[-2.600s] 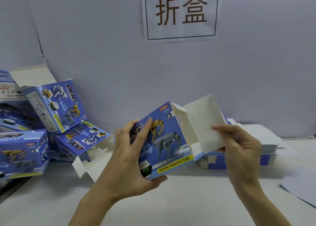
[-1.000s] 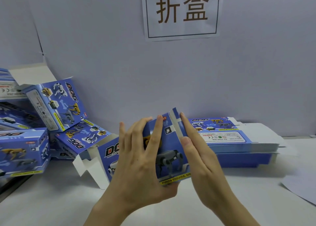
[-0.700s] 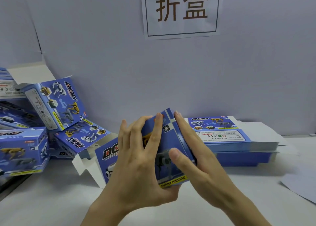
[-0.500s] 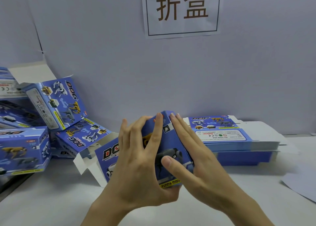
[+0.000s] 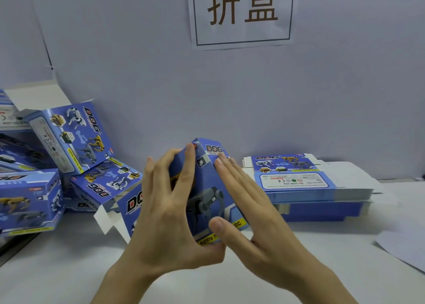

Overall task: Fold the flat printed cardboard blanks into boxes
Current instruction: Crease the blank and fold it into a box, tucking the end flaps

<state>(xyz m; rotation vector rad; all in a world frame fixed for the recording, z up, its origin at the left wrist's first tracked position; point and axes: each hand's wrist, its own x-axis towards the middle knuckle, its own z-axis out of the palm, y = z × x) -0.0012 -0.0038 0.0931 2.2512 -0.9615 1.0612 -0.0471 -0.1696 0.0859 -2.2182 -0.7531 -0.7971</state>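
Note:
A blue printed box [image 5: 207,195] with robot dogs on it is held up above the white table [image 5: 69,269]. My left hand [image 5: 170,211] grips it from the front left, fingers over its face and thumb under its lower edge. My right hand [image 5: 248,214] presses flat with straight fingers on the box's right end, the thumb lying on the front face. The end flap is folded shut under those fingers. The box's left end is open, with white flaps [image 5: 108,220] sticking out. A stack of flat blanks [image 5: 305,184] lies behind to the right.
Several folded blue boxes [image 5: 69,138] are piled at the left against the grey wall. A paper sign [image 5: 241,13] hangs on the wall above. A loose grey sheet [image 5: 402,246] lies at the table's right edge.
The white right-hand flap has been folded in and closed. My right hand went from pinching the flap to pressing flat on the box's end. The box tilted a little.

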